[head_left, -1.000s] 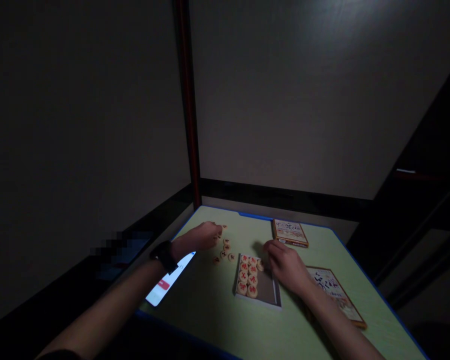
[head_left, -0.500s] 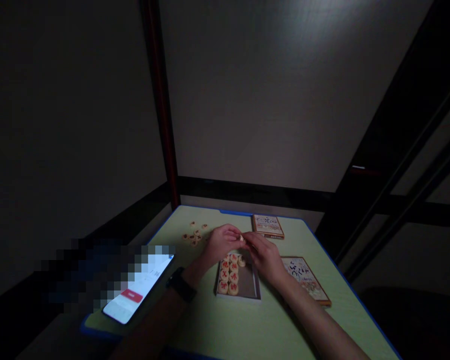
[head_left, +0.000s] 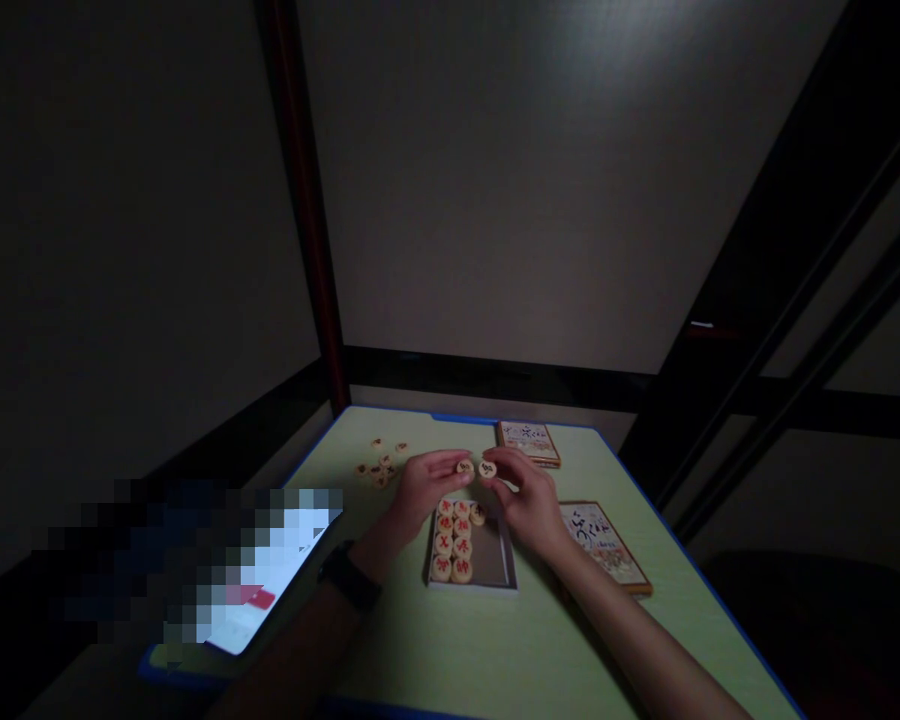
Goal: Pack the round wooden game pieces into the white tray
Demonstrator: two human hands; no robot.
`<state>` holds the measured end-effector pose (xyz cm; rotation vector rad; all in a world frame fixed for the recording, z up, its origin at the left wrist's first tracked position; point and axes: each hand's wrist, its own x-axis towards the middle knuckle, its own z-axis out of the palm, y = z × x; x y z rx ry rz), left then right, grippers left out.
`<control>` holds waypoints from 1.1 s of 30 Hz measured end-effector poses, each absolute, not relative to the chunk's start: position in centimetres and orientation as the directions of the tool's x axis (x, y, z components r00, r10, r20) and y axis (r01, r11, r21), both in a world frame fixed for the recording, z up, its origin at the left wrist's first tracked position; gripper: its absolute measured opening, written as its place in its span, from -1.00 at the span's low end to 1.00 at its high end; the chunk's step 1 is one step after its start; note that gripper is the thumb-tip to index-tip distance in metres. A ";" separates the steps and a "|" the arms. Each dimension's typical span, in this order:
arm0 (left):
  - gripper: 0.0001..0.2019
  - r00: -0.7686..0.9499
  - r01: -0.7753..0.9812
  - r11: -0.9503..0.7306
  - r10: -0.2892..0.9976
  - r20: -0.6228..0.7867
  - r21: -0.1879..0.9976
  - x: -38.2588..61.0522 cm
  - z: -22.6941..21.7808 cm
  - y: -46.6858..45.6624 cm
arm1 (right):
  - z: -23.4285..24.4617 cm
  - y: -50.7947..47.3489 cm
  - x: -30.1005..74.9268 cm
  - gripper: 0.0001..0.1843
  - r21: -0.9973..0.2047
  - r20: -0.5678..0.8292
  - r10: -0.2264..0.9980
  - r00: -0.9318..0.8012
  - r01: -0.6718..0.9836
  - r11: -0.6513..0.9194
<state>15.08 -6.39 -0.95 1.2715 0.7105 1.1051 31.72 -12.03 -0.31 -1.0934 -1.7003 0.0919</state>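
Note:
My left hand [head_left: 424, 488] pinches a round wooden chess piece [head_left: 465, 467] with a red character, held above a shallow grey tray [head_left: 495, 562]. My right hand [head_left: 529, 500] pinches a second chess piece [head_left: 487, 468] right beside the first one. Several pieces with red characters lie in rows in the tray's left half [head_left: 454, 540]. A small cluster of loose pieces [head_left: 379, 462] lies on the green table [head_left: 487, 640] to the left of my hands. A dark watch [head_left: 350, 577] sits on my left wrist.
A lit phone [head_left: 266, 585] lies at the table's near left edge. Two printed box parts lie on the right: one at the back [head_left: 528, 442], one nearer [head_left: 604, 545]. A red-brown post [head_left: 300, 200] rises behind the table's far left corner. The room is dim.
My left hand left the loose pieces and came to the tray with a piece. My right hand rose from the tray's side. Both hands now hold a piece each, side by side.

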 end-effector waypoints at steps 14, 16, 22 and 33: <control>-0.57 0.463 -0.147 -0.119 0.869 0.175 0.982 14.5 -1.2 -5.7 | -0.8 -11.7 32.0 -0.76 -0.492 0.671 0.723 -0.164 0.631 0.600; -0.61 0.441 -0.136 -0.153 0.876 0.198 0.979 14.5 -1.1 -5.7 | -0.3 -11.7 32.4 -0.78 -0.487 0.632 0.756 -0.172 0.671 0.559; -0.69 0.368 0.095 -0.278 0.902 0.226 0.956 15.0 -1.4 -5.7 | 1.5 -12.3 33.3 -0.74 -0.441 0.339 0.922 -0.186 0.834 0.331; -0.71 0.390 0.188 -0.331 0.889 0.239 0.925 15.3 -1.9 -6.1 | 1.1 -13.0 32.7 -0.76 -0.250 0.122 0.981 -0.149 0.952 0.176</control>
